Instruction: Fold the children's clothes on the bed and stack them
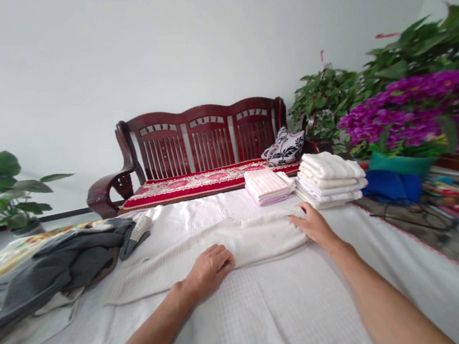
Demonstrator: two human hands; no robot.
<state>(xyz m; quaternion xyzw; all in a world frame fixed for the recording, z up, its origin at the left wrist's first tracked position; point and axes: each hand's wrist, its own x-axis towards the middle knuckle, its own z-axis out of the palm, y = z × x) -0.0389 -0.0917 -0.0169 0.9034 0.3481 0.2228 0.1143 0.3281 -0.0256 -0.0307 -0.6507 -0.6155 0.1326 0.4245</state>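
A white knit garment [205, 245] lies spread across the white cloth-covered table [249, 321], partly folded into a long band. My left hand [208, 270] rests on its near edge, fingers curled down onto the fabric. At the garment's right end my right hand [312, 224] presses flat on the cloth. Neither hand lifts anything.
Behind the garment sit a folded pink striped cloth [267, 185] and a stack of folded white cloths [329, 178]. A heap of grey clothes [56, 268] lies at the left. Blue cloth [390, 187], purple flowers [416, 113] and clutter fill the right; a red wooden bench [205, 152] stands behind.
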